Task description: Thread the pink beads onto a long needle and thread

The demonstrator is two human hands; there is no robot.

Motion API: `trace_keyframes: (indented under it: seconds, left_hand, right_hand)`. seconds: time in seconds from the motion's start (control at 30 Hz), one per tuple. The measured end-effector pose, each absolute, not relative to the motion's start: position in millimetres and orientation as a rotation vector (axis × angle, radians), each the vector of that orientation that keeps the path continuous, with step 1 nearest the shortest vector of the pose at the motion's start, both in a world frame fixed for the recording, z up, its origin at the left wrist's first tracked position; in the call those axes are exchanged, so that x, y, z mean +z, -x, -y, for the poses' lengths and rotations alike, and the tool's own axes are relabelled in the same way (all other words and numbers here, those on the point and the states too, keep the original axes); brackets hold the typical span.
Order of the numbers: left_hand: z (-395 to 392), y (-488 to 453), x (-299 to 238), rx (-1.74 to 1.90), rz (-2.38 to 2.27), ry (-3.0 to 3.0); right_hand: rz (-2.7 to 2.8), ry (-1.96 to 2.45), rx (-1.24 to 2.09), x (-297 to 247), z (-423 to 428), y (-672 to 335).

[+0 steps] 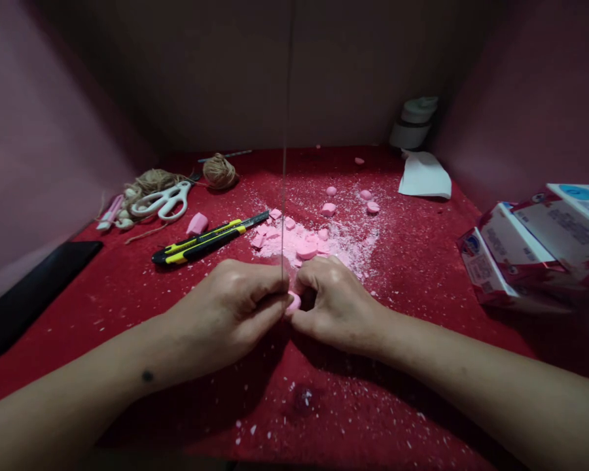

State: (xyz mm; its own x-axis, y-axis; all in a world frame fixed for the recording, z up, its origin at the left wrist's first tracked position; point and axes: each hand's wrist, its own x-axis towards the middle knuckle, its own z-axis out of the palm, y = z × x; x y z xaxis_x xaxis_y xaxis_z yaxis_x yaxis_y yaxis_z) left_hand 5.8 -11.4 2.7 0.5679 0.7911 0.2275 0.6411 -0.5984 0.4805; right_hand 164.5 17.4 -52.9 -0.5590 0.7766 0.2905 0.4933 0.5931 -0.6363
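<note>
A small rounded piece of pink soap (293, 302) is pinched between my two hands, low over the table's middle. My left hand (235, 301) is closed, its thumb and fingertips on the soap's left side. From the right, the closed fingers of my right hand (336, 301) grip the same piece. A thin upright line like a thread (283, 196) runs down to my left fingertips; whether they hold it, I cannot tell. Just beyond my hands lies a pile of pink soap chunks and shavings (307, 248). A black and yellow box cutter (201, 242) rests to its left, blade out.
White scissors (164, 201), twine (157, 180) and a twine ball (220, 171) lie back left, near a soap chunk (197, 224). A black slab (34, 294) is at left. Several boxes (535, 242), white paper (425, 175) and a white container (415, 124) stand right.
</note>
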Motion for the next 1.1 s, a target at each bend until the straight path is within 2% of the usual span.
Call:
trace_keyframes:
  seconds: [0.2, 0.4, 1.1]
  left_hand:
    - [8.5, -4.7, -6.7, 0.691, -1.228, -2.508]
    - [11.2, -3.4, -1.7, 0.583, -1.217, -2.483]
    - [5.8, -4.8, -8.4, 0.655, -1.231, -2.442]
  right_hand:
    - [2.275, 0.995, 0.679, -53.8, -17.8, -164.3]
    - [2.258, 1.001, 0.682, -52.5, -17.7, -164.1]
    - [2.268, 0.999, 0.682, -54.2, -17.8, -164.3]
